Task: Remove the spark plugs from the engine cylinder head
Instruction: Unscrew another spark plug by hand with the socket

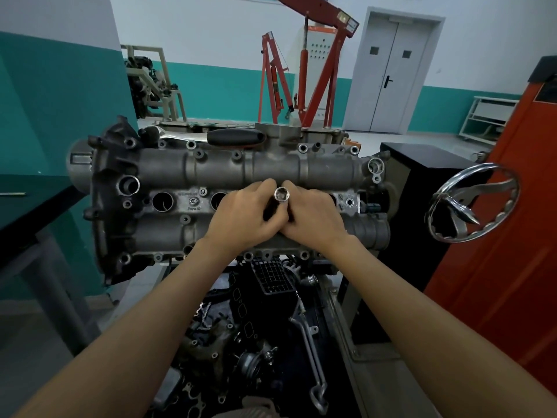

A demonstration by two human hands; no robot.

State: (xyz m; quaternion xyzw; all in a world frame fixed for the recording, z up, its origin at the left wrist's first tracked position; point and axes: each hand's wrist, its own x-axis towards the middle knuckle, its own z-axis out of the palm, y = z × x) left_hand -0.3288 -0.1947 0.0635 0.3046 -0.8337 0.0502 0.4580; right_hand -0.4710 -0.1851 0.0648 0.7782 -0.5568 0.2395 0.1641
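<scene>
While both hands grip it, socket opening faces upward.

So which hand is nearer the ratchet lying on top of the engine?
Left. The left hand sits below the ratchet's handle; the right hand lies farther right.

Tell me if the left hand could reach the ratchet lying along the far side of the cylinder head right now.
Probably not at once: the left hand and right hand both grip the socket. The path over the cylinder head to the ratchet looks unobstructed.
</scene>
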